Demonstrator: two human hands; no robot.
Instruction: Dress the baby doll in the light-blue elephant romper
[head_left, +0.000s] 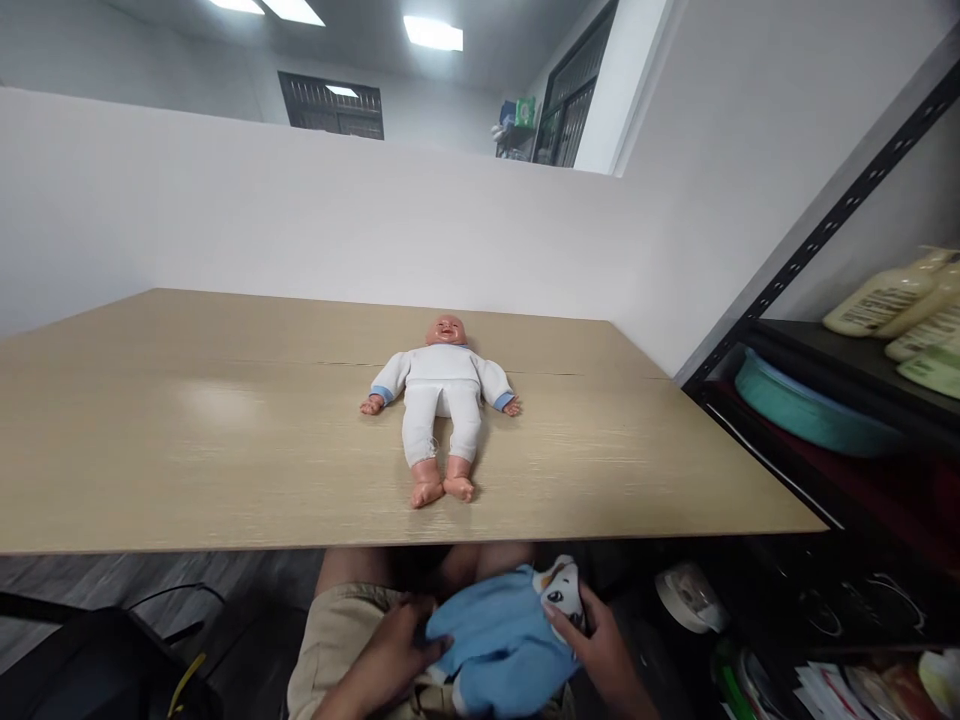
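Far left there's a black bag (97, 660) on the floor under the desk (187, 450). The person sits at the near edge with both hands down in their lap, below desk level.

The left hand (390, 650) has its fingers (420, 625) curled over the left edge of a blue baby garment (502, 640), gripping the cloth. Up on the desk, about in the middle, a baby doll (442, 400) lies flat on its back, arms out, feet toward the person. It's fully dressed in a white top with blue cuffs and white trousers, and nobody is touching it.

The garment is bunched up on the lap and hasn't been spread out or brought up to the desk. The right hand (600, 650) pinches its right side, fingers (559, 610) pressed on a white printed patch.

So as far as I can see, the doll's white outfit is fully on and the blue piece hasn't gone near it.

Further right, a tape roll (686, 597) sits low down, and a black shelf (825, 350) carries a teal basin (810, 415) and cream bottles (892, 295).
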